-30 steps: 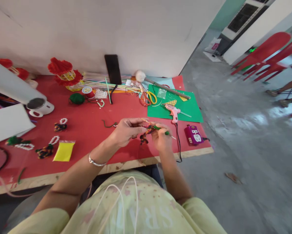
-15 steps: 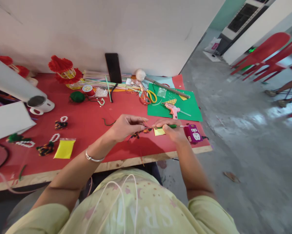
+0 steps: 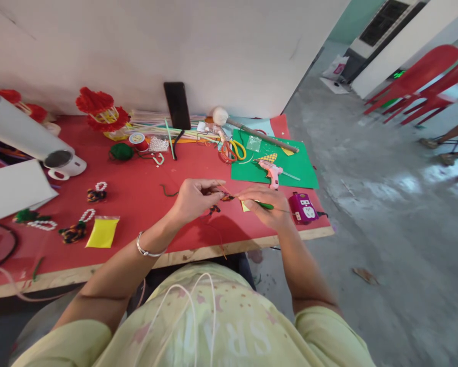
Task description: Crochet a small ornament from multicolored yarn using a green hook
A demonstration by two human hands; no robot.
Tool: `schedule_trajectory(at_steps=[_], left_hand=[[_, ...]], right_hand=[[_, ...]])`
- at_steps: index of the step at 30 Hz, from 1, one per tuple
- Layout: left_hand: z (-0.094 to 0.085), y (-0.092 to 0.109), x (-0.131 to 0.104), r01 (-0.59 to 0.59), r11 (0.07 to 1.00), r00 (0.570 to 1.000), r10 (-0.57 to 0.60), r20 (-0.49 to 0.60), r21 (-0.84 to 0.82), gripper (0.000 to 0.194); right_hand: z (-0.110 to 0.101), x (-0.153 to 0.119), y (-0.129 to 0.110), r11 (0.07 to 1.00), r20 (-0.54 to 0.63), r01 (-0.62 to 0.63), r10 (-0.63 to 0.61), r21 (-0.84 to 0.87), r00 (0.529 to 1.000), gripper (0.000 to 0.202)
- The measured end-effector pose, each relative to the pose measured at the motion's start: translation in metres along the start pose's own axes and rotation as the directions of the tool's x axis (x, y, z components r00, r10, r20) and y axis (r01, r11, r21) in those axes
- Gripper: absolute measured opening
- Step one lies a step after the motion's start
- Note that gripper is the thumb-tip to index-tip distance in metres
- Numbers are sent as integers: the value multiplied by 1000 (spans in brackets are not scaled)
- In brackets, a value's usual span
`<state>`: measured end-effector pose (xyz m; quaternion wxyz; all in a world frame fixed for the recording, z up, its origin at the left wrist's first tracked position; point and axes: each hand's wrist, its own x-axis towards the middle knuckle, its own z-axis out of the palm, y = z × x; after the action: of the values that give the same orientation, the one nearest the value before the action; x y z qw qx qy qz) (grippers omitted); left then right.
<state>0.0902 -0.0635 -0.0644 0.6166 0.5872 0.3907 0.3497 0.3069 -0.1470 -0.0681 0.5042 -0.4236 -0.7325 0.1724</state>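
My left hand [image 3: 196, 200] pinches a small dark and orange yarn piece [image 3: 215, 209] above the red table top [image 3: 137, 188]. My right hand [image 3: 266, 206] is closed on a thin tool with a green handle [image 3: 266, 206], its tip end at the yarn piece between the hands. An orange thread runs up between the hands, and another strand hangs to the table's front edge. Partly behind my right hand lies a small yellow packet [image 3: 246, 206]. The exact loops at the tool's tip are too small to make out.
A pink glue gun [image 3: 272, 172] lies on green sheet [image 3: 305, 171], near a purple socket block [image 3: 304, 208]. Behind are yellow-handled scissors [image 3: 237, 150] and a standing phone [image 3: 177, 106]. Beaded yarn pieces [image 3: 73, 232], a yellow packet [image 3: 102, 232] and a white mug [image 3: 69, 165] sit left.
My right hand has turned, and the green-handled tool now slants down to the right instead of lying nearly level. My left hand has shifted slightly, with the yarn piece still in it.
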Motion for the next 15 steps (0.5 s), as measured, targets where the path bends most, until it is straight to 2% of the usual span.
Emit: schedule_trajectory(at_steps=[3, 6, 10, 13, 15], left_hand=[[2, 0, 0, 20, 997, 999, -22, -27, -80, 45], [6, -3, 1, 66, 969, 997, -74, -24, -239, 47], [14, -5, 0, 177, 871, 984, -167, 62, -459, 45], [15, -5, 0, 250, 819, 968, -206, 142, -517, 40], [11, -3, 2, 302, 812, 951, -225, 209, -499, 40]], right_hand=[[8, -4, -4, 986, -39, 67, -73, -150, 997, 22], [24, -12, -3, 961, -100, 79, -109, -264, 989, 26], [58, -28, 6, 898, -290, 85, -228, -432, 930, 37], [74, -39, 15, 917, -421, 41, -222, -398, 879, 38], [70, -41, 17, 944, -409, 69, -205, -323, 889, 34]])
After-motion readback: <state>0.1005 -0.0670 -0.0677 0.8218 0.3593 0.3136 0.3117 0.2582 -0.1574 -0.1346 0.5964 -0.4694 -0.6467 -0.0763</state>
